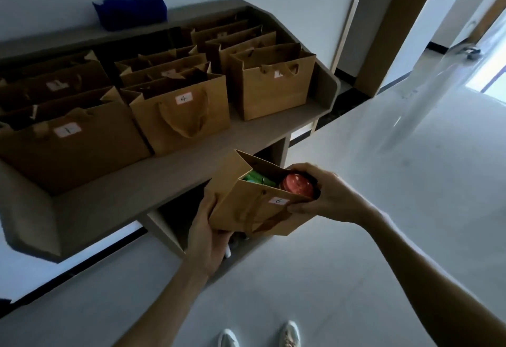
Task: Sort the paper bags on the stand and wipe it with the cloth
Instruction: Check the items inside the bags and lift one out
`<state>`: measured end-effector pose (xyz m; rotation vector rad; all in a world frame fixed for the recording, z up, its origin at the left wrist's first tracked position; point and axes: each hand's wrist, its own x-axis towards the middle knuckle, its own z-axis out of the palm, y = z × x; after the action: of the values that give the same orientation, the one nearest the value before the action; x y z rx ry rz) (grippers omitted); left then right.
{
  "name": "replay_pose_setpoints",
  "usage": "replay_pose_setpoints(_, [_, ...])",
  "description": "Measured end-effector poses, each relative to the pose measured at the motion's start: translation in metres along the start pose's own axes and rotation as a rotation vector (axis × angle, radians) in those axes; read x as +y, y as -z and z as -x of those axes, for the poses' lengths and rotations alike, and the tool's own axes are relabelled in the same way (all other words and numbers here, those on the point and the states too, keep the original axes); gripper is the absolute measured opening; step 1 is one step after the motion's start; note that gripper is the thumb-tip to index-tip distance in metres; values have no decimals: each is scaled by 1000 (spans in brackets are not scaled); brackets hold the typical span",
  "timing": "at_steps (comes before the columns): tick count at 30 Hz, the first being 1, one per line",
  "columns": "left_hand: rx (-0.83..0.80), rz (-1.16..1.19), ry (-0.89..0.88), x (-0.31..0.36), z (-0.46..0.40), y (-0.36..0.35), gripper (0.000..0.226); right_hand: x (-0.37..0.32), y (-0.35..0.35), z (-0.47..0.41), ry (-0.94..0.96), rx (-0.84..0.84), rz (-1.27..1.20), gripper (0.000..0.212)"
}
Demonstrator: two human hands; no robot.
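Note:
Both hands hold a small brown paper bag [246, 207] labelled 6 in front of the stand's front edge, below its top. My left hand [204, 233] grips the bag's bottom left corner. My right hand [321, 194] clasps its right rim. Inside the bag show a red lid and something green. On the grey stand [115, 198] stand three rows of brown paper bags: the front left one labelled 1 [71, 144], the middle one labelled 4 [182, 119], and a right one [275, 83] with an unreadable label. A blue cloth [131, 12] lies on the stand's rear ledge.
The stand has raised side walls and a dark open compartment [180, 209] under its top. A white wall is behind it. A door frame [383, 23] and a glass door with a handle [469, 51] are at the right. My shoes [260, 335] stand on the pale tiled floor.

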<state>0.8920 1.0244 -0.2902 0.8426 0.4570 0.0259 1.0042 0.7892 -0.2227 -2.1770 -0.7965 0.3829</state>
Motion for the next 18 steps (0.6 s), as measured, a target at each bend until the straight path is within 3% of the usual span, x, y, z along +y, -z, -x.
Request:
replay_pose_setpoints(6, [189,-54,174,-28,-24,17,35,34,-29,-4,-116,-39,43,65])
replay_pose_setpoints(9, [189,-78,221,-35,-44,32,30,46,-51,-14,-170,5,102,62])
replay_pose_setpoints(18, [351,-108,331,-56,-139,93,39,97,-144,-85,-340,148,120,62])
